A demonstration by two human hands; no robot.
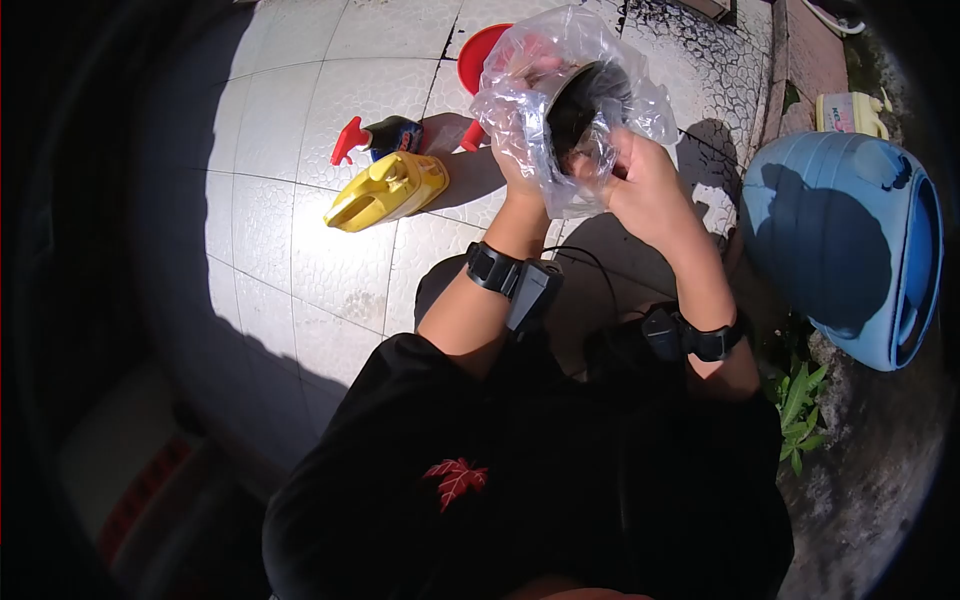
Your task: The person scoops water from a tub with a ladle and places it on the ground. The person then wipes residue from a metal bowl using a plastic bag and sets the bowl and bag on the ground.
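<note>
A crinkled clear plastic bag [635,90] is held up in front of me, with a dark round object [575,110] inside or behind its film; I cannot make out its kind. My left hand [515,150] grips the bag's left side, its fingers partly covered by the plastic. At the lower right edge, my right hand [643,188] pinches the film between thumb and bent fingers. Just behind the bag shows a red plastic item [484,55] with a rounded rim, mostly hidden.
On the tiled floor [270,210] to the left stand a yellow jug [390,190] and a dark spray bottle with a red trigger [390,137]. A large blue barrel [815,235] is at the right, a pale yellow container [850,112] behind it, a green plant [800,410] below.
</note>
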